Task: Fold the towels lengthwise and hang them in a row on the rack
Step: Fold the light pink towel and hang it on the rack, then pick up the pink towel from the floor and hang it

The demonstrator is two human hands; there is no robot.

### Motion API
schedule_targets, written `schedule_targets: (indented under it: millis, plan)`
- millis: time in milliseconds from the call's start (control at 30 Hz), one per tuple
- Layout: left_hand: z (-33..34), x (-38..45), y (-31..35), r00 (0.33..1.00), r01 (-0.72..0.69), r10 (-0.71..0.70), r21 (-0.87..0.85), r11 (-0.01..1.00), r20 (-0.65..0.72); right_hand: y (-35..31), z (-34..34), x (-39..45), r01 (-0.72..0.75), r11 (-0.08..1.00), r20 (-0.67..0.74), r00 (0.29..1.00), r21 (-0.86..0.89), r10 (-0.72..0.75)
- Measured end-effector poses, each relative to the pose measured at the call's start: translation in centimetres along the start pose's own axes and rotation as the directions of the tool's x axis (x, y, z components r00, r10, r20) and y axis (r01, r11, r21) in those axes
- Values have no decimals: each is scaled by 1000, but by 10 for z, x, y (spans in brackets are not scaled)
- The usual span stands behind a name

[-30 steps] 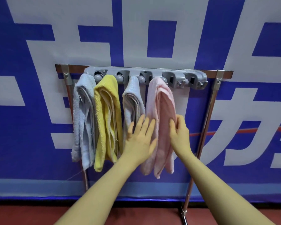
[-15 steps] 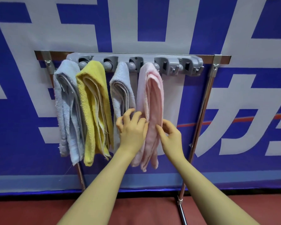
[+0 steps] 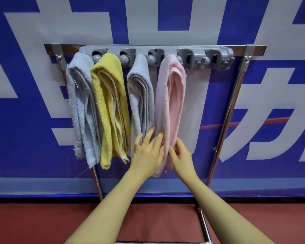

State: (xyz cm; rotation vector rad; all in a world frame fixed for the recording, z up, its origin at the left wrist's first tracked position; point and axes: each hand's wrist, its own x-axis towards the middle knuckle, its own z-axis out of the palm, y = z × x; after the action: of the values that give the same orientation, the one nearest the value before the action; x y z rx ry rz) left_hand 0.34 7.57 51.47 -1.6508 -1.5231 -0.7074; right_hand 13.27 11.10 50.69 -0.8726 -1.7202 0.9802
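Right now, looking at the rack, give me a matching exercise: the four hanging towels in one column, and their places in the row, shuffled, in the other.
Column one:
1. pink towel
2. yellow towel
3. grey towel on the end
4. grey towel in the middle

Column two:
A. far left of the row
B. second from the left
C. third from the left
D. far right of the row, both hands at its lower part

Pairs: 1-D, 2-B, 3-A, 4-C
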Motion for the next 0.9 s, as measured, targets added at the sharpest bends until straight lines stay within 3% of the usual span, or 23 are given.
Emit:
schedule_targets:
  millis: [133, 367, 600, 700, 900]
  plan:
    - [6, -31, -3, 962, 20, -27, 28, 999, 273, 18, 3, -8, 4, 986, 125, 992, -168, 17]
    - [0, -59, 2, 876, 73, -85, 45, 996, 475, 31, 9, -28, -21, 899, 276, 948, -438, 157]
    - [-29, -83, 4, 826, 65, -60, 10, 998, 561, 20, -1, -66, 81, 826, 258, 963, -558, 80]
    - [-48, -104, 11, 802, 88, -47, -40, 995, 595, 16, -4, -92, 143, 747, 282, 958, -649, 61]
    - [-78, -152, 26, 824, 113, -47, -82, 990, 565, 24, 1, -153, 191, 641, 335, 936, -743, 109]
